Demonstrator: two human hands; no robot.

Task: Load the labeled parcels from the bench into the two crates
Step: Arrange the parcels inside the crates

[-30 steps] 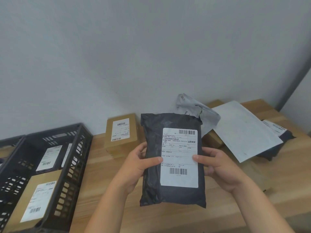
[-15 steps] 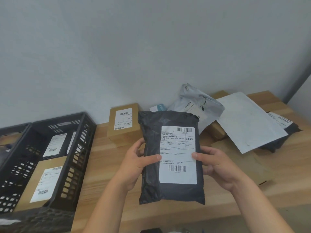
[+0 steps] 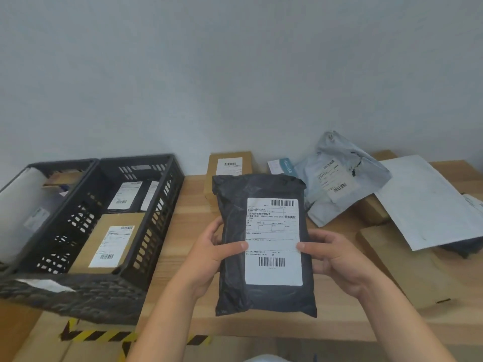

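Both hands up now: the left hand (image 3: 211,253) and right hand (image 3: 330,257) grip a black parcel (image 3: 264,244) by its sides, thumbs pressed on its white label (image 3: 273,241), held above the wooden bench (image 3: 183,231). Right of the two black crates (image 3: 156,218), more parcels lie against the wall.

Black poly parcel (image 3: 264,291), white barcode label (image 3: 273,241) toward the camera, held upright over the wooden bench (image 3: 188,205). Black slatted crate (image 3: 156,226) at left, loaded with labelled boxes (image 3: 112,244) (second crate (image 3: 60,163) beyond it). Grey mailer (image 3: 339,184), cardboard box (image 3: 215,178) behind.
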